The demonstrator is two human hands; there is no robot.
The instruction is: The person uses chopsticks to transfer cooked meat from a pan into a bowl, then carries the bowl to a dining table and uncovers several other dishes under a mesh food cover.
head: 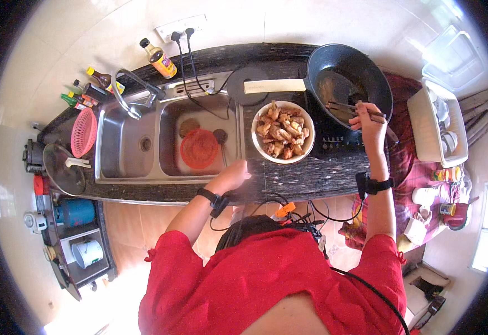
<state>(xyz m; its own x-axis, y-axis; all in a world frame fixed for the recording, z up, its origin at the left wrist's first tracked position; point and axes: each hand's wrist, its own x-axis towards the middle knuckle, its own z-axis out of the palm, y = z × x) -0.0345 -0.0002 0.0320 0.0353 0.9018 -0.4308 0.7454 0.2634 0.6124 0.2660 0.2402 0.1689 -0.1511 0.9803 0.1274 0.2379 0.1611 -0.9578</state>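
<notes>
My right hand (pixel 367 118) is closed around a pair of dark chopsticks (pixel 342 108), whose tips reach down into a deep black frying pan (pixel 373 79) with a cream handle. Brown liquid or residue shows on the pan's bottom. Left of the pan, a white bowl (pixel 255 144) holds a heap of browned meat pieces (pixel 285 130), which look like chicken. My left hand (pixel 236 173), fingers curled, rests at the counter's front edge, between the sink and the bowl. It shows nothing in its grasp, though its palm side is partly hidden.
A double steel sink (pixel 128 178) lies left, with a red plastic basket (pixel 199 148) in one basin. Sauce bottles, a pink basket (pixel 83 133) and a glass lid (pixel 64 169) stand beyond it. A white dish container (pixel 428 142) is right of the pan. Power cords hang across the sink.
</notes>
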